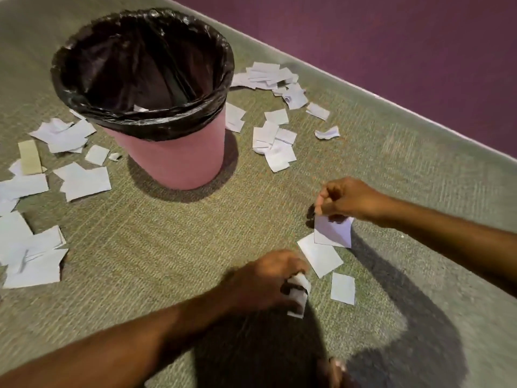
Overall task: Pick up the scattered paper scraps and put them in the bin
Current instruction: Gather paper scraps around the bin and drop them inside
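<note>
Gathering was under way: the right hand [347, 198] pinched a scrap [333, 232] lifted off the carpet [195, 247], the left hand [263, 278] was closed on crumpled scraps [299, 292]. The bin [145, 88] stood far left (scraps lay all round it). Next, probably carry both handfuls over its rim.

Hands [351, 198] pinching paper scraps [333, 231], pink bin [173, 161]

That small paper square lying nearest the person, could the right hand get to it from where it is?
Probably yes. The small square lies flat on open carpet with nothing over it, just below the right hand. But that hand already pinches a scrap, so it would have to gather both.
</note>
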A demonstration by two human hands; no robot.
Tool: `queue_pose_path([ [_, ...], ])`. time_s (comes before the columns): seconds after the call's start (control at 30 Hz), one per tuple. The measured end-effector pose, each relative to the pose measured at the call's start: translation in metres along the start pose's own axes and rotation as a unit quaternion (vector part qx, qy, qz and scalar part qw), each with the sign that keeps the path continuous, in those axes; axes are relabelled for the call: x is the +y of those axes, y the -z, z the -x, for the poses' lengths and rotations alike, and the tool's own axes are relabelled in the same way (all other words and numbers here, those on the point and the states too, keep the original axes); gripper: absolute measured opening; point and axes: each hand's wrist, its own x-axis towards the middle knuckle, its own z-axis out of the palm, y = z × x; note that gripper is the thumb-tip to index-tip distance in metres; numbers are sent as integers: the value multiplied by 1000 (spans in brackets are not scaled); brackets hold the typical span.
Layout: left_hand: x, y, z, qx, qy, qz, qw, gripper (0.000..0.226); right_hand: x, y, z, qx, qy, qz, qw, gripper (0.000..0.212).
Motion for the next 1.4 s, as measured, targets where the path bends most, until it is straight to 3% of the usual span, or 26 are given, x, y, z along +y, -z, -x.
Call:
queue_pose_path([
  [0.1, -11, -36, -8, -55, -61, -171, 982, 84, 39, -18, 14, -60, 51, 155, 985, 24],
  [0.2, -10, -41, -16, -113, -72, -226, 965, 90, 76, -36, 33, -108, 66, 244, 962, 34],
  [0.37, -13, -40, -26, -96, -93, -230, 964, 57, 117, -57, 58, -94, 61, 307, 945, 51],
  [0.6, -16, -40, -38, -52, -126, -236, 962, 35, 143, -84, 68, -12, 120, 364, 924, 57],
  [0.7, -20, -42, -42, -49, -121, -229, 965, 29, 141, -82, 67, -10, 103, 339, 935, 48],
  [0.8, -24, -44, -45, -35, -124, -230, 965, 29, 138, -73, 62, -46, 30, 204, 978, 39],
  [0.9, -20, -40, -44, -28, -147, -238, 960, 25, 133, -62, 52, -47, -7, 91, 995, 30],
  [1.07, -29, -38, -45, -23, -139, -219, 965, 13, 109, -32, 27, 4, 16, 102, 995, 35],
  [1.17, -27, -28, -52, 3, -97, -149, 984, 29, 90, -16, 15, 12, 17, 57, 998, 27],
  [1.27, -19, -10, -43, 121, 15, 29, 992, 32, 69, -7, 5, 7, 13, -14, 1000, 13],
  [1.33, -10, 21, -42, 155, 103, 218, 958, 19, 45, 0, 0, 7, 15, -73, 997, 9],
  [1.4, 3, 67, -46, 198, 182, 423, 865, 16, 13, 10, -4, 8, 25, -142, 990, 17],
])
